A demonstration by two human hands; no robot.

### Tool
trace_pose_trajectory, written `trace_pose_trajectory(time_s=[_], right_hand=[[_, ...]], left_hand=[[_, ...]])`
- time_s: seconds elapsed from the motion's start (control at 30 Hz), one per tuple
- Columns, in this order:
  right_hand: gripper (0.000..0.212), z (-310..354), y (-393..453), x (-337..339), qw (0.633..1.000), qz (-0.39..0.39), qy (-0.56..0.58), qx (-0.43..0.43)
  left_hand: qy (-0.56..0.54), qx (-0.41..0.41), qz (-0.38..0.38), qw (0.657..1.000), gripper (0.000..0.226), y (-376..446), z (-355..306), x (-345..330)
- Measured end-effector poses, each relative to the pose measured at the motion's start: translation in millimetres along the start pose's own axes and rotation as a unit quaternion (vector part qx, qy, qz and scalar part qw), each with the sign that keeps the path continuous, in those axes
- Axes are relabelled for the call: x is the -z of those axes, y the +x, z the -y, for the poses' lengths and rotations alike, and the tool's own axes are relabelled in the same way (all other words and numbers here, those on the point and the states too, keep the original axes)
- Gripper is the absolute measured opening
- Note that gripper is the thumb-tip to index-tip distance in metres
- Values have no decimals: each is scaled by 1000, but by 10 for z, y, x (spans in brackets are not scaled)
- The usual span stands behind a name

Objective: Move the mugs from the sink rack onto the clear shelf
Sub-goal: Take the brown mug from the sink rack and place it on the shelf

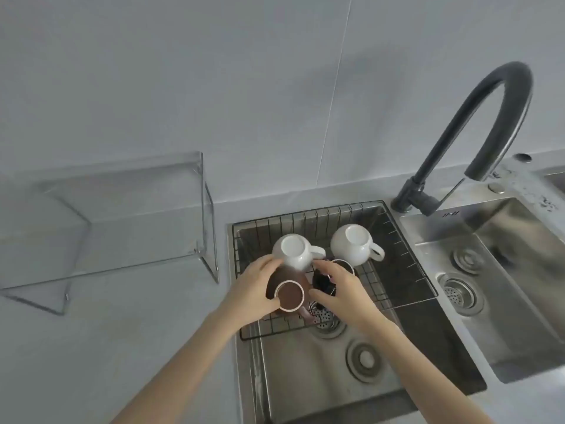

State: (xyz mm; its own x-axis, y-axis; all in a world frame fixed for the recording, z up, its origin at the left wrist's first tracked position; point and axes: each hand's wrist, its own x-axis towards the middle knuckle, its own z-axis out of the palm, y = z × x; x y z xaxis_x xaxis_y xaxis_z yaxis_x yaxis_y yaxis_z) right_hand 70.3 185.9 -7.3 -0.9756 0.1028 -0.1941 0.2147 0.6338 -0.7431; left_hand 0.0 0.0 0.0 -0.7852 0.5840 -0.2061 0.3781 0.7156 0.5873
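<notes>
Soft, even, cool daylight fills the scene, leaving only faint shadows beneath the faucet (477, 130) on the wall. Dull glare sheens the steel sink (504, 270). The frame is slightly soft overall, with wide-angle bending toward the edges and blurred forearms.

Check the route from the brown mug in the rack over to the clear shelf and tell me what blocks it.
Nothing visible blocks it. The brown mug, in the left hand, only has to clear the rack's left rim; bare counter lies between it and the clear shelf.
</notes>
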Motion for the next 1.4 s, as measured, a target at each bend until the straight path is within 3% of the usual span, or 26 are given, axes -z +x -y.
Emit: trace_pose_trajectory(time_s=[0.17,0.27,0.5,0.73,0.93,1.17,1.3,1.4], right_hand=[[66,-115,83,-304,997,61,23,-48],[77,-136,166,-404,995,75,13,-59],[82,-126,297,-529,997,62,2,-49],[81,-35,286,-452,998,26,15,-46],[79,396,267,-67,999,-17,28,14],[92,1235,306,443,991,-48,3,123],[90,1891,486,488,984,-30,22,177],[87,2347,756,305,977,18,44,206]], left_hand=[[27,15,56,998,84,130,171,-206],[43,12,42,998,86,140,211,-304],[51,23,63,996,100,193,266,-426],[39,24,62,997,99,207,218,-328],[47,-6,-26,999,94,136,-53,104],[51,-52,-210,975,97,-176,-361,1002],[-7,-26,-277,961,99,-416,-268,1665],[-61,9,-316,947,86,-610,-34,2063]])
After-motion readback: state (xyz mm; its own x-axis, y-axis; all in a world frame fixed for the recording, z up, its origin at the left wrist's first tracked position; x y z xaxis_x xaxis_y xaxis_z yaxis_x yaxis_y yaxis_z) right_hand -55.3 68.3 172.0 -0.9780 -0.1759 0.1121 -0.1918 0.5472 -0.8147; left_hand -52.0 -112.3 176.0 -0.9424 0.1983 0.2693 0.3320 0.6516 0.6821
